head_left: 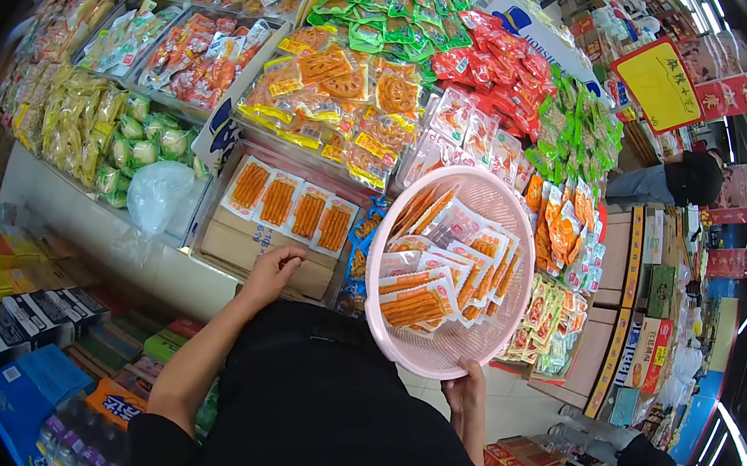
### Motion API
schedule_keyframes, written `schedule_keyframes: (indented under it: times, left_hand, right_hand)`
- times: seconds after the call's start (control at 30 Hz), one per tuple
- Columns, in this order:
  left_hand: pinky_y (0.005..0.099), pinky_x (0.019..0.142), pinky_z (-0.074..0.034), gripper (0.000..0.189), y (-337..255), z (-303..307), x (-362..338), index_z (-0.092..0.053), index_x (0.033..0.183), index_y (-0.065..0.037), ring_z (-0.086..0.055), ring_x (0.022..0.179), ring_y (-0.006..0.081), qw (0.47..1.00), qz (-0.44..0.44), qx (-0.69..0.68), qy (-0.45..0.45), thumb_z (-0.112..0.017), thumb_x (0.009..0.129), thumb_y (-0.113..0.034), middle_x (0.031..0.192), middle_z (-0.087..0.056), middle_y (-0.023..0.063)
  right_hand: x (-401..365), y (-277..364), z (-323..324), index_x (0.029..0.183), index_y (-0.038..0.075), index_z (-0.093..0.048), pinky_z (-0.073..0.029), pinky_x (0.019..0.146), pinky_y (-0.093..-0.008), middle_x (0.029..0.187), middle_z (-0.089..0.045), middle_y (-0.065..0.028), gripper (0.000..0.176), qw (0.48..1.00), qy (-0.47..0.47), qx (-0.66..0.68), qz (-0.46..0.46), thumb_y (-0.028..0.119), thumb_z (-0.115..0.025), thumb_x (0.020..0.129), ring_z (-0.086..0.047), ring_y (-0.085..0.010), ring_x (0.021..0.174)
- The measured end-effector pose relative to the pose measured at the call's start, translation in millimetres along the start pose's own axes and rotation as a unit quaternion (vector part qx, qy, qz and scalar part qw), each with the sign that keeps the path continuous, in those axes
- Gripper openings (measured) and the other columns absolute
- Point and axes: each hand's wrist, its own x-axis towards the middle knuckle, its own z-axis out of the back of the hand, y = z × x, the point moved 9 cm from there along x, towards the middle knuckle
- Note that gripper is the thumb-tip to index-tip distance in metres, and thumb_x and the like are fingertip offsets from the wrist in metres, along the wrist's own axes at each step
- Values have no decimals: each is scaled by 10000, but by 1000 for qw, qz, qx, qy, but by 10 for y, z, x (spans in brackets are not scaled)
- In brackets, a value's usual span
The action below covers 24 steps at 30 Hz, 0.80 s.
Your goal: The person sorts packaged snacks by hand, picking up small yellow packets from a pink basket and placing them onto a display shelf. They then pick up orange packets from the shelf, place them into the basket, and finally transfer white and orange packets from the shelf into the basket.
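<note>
My right hand (465, 391) grips the rim of a pink plastic basket (379, 323) from below, its fingers partly hidden under the edge. Inside the basket lies a loose heap of clear packets of orange-brown snack sticks (417, 303). My left hand (273, 274) is over a brown cardboard surface (233, 236) in a display bin, fingers loosely bent, thumb apart, nothing visible in it. Just beyond that hand, a row of similar snack packets (309, 214) lies flat, side by side, on the cardboard.
Bins of wrapped snacks surround me: yellow-labelled packs (340, 86), red packs (501, 60), green packs (390, 4). A clear plastic bag (156, 197) hangs at the left counter edge. Boxes (23, 320) stand lower left. Another person (682, 180) stands at the right.
</note>
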Motion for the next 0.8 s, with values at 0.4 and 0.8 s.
schedule_keyframes:
  times: [0.4, 0.8]
  left_hand:
    - [270, 808, -447, 193, 22, 87, -86, -603, 1033, 9, -573, 880, 134, 999, 9, -23, -22, -532, 892, -102, 936, -632, 67]
    - [285, 770, -463, 165, -1273, 239, 158, -605, 998, 8, -593, 863, 164, 990, -116, -44, -60, -528, 884, -82, 921, -623, 91]
  right_hand:
    - [869, 565, -922, 1102, -2, -459, -497, 384, -204, 888, -628, -111, 320, 995, 93, -13, 35, 119, -527, 813, -612, -159, 557]
    - [872, 882, -1283, 1061, -32, -482, -488, 399, -207, 808, -658, -141, 283, 987, 123, -103, 3, 185, -487, 880, -643, -188, 595]
